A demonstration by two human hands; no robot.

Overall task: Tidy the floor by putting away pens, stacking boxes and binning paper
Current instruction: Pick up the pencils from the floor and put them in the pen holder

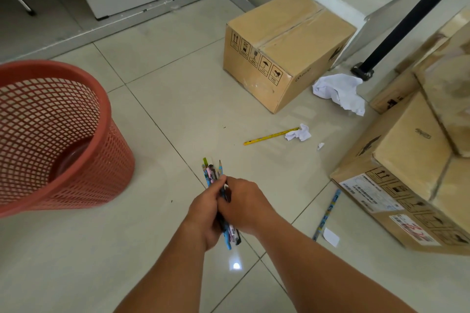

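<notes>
I have the left hand (203,213) and right hand (244,203) both gripping one bundle of pens (212,174) above the floor (178,84). A yellow pencil (270,137) lies touching a small paper wad (298,132). A blue pencil (328,213) lies just beside the stacked boxes (407,140), and the red basket (109,160) stands far left.

The one head-worn wide-angle camera looked forward and steeply down at the tiled floor (178,99), close above the left hand (203,208) and right hand (245,201), both right of the red mesh bin (58,134) at the frame's left edge.
</notes>
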